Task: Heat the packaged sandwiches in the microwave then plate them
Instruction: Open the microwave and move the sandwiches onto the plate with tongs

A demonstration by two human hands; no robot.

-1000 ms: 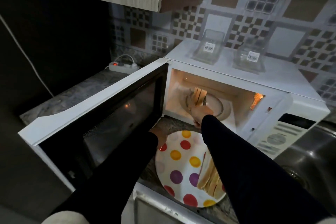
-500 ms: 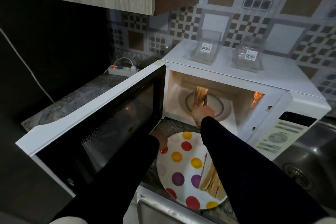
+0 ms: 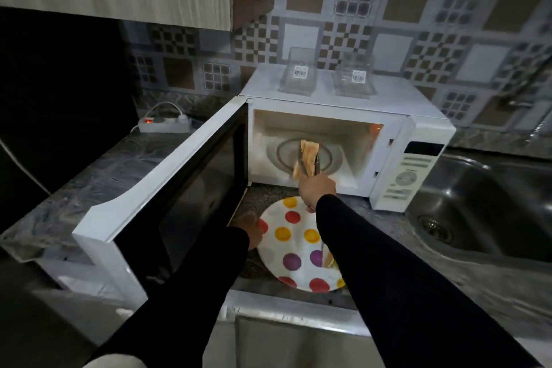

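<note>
because the sandwich [image 3: 307, 158] is hot, the right hand [image 3: 317, 190] is clenched on tongs [image 3: 316, 165] that pinch it above the turntable [image 3: 283, 155] inside the open microwave [image 3: 424, 128]. the left hand [image 3: 249, 230], fingers hidden so i cannot tell its grasp, rests at the nine o'clock rim of the spotted plate [image 3: 286, 236], likely steadying it; another sandwich [image 3: 328, 260] lies at four o'clock. two empty clear packs [image 3: 298, 75] sit on top. dim marbled desk [image 3: 388, 236], sink [image 3: 490, 206] at three o'clock.
</note>
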